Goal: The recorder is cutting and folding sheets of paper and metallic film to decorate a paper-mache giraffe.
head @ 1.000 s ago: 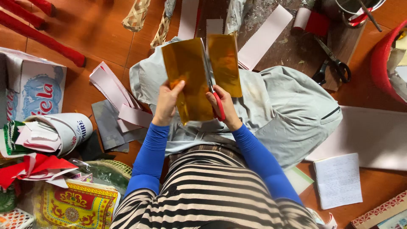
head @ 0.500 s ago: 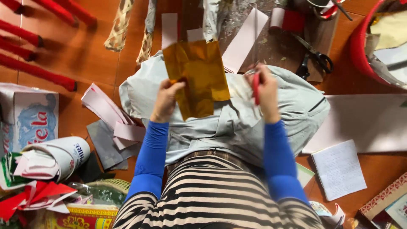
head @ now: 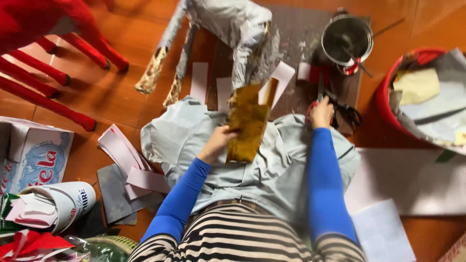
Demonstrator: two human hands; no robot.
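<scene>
- Underfoot, the orange tiled floor [head: 111,102] carries everything, the person sitting on it with pale grey trousers [head: 272,170] stretched forward and strewn paper on every side.
- A red plastic basin [head: 388,104] on the right holds grey and yellow paper scraps; red-wrapped legs of some frame [head: 58,77] cross the upper left.
- Ahead stands a foil-covered figure [head: 228,24] with woven legs, only partly clad, so by the look of it much covering is left to do.
- A steel pot [head: 347,39] with a stick in it sits beyond, beside a small roll of tape [head: 305,71].
- The sheet of gold paper [head: 248,127] hangs over the lap, upright, split at its top into two strips with the cut running only part way down; I judge the cutting well short of done.
- White paper strips [head: 128,162] lie left of the knee, apparently cut already.
- The left hand [head: 218,143] has its fingers clamped on the gold sheet's left edge.
- The right hand [head: 321,112] reaches away from the sheet, fingers closed round red-handled scissors [head: 320,92], just beside a black-handled pair [head: 347,112] lying on the dark board [head: 291,34].
</scene>
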